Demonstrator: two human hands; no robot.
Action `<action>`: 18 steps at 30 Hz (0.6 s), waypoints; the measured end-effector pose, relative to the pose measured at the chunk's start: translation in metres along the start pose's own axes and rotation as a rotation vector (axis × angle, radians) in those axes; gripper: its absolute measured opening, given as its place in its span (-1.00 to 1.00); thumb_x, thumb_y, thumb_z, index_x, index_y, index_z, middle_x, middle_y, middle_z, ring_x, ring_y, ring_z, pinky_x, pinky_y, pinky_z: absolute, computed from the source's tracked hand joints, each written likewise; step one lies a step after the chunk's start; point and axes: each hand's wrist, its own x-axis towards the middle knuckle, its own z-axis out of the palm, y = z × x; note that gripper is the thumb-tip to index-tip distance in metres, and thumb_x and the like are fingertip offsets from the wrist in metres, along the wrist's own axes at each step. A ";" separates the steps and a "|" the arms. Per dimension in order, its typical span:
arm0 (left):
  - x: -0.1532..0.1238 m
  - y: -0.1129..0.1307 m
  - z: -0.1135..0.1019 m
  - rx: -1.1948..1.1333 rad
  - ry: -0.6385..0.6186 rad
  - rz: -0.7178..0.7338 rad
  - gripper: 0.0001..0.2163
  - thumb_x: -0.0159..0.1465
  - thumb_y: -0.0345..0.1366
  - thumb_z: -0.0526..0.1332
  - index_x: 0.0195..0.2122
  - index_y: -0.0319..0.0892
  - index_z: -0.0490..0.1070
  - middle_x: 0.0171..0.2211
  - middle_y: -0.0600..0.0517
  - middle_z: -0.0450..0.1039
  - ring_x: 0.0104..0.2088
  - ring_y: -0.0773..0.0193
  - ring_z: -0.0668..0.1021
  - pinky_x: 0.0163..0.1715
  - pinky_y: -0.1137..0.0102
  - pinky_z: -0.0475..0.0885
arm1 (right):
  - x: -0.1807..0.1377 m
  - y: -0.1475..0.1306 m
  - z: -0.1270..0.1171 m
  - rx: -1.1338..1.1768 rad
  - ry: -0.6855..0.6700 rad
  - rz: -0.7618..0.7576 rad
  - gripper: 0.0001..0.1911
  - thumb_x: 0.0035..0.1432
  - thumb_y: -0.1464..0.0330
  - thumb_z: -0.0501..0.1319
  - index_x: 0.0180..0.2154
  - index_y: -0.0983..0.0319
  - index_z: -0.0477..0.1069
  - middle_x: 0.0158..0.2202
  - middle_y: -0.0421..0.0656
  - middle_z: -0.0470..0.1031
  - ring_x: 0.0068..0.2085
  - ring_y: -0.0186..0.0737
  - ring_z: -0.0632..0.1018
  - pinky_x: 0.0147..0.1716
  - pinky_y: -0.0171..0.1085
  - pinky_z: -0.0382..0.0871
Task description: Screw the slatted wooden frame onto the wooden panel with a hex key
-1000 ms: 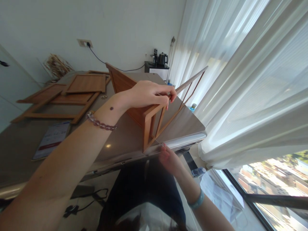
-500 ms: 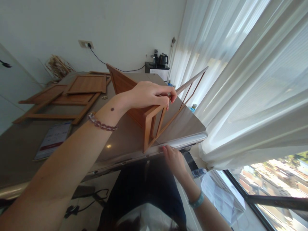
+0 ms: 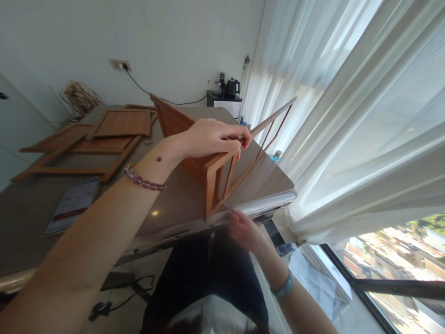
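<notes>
While left hand [image 3: 213, 137] grips frame [image 3: 209, 192] on glossy table [image 3: 184, 204], right hand [image 3: 244, 232] pinches rod [image 3: 227, 206]; curtains [image 3: 313, 153] alongside.

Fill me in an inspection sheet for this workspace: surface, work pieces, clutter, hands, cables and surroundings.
Surface: glossy table, reflecting a light.
Work pieces: wooden frame assembly raised at the front edge; wooden panels lying overlapped with frames at left.
Clutter: device with lit screen; small pieces, too small to identify.
Hands: left hand grips the assembly from above; right hand holds a thin rod at its lower corner, type unclear.
Cables: dark cable from the wall outlet; black plug and cord below the table.
Surroundings: kettle, white curtains, window, dried stalks.
</notes>
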 end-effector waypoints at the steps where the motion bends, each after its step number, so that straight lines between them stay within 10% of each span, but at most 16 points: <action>1: 0.000 0.000 0.000 0.002 -0.004 -0.002 -0.76 0.27 -0.16 0.00 -0.16 0.04 0.42 -0.24 0.22 0.58 -0.25 0.27 0.51 -0.15 0.35 0.20 | 0.000 0.002 0.000 -0.009 0.017 0.001 -0.45 0.29 -0.11 -0.11 -0.55 0.11 0.18 -0.75 -0.40 -0.09 -0.69 -0.34 0.08 -0.65 -0.32 0.08; 8: 0.001 0.000 0.000 0.016 0.007 -0.002 -0.77 0.26 -0.16 0.01 -0.17 0.03 0.42 -0.25 0.23 0.59 -0.25 0.28 0.51 -0.15 0.36 0.20 | -0.016 0.003 -0.006 -0.121 0.226 -0.079 -0.66 0.25 0.03 0.15 -0.38 0.14 0.42 -0.55 -0.24 0.33 -0.45 -0.23 0.33 -0.37 -0.28 0.15; 18: 0.000 -0.001 0.000 0.006 0.003 0.000 -0.76 0.27 -0.16 0.01 -0.16 0.03 0.42 -0.25 0.24 0.58 -0.26 0.29 0.50 -0.17 0.37 0.20 | 0.001 0.003 -0.002 0.430 0.005 0.080 -0.59 0.31 0.09 0.09 -0.49 0.20 0.32 -0.67 -0.38 -0.07 -0.61 -0.39 0.00 -0.59 -0.37 -0.04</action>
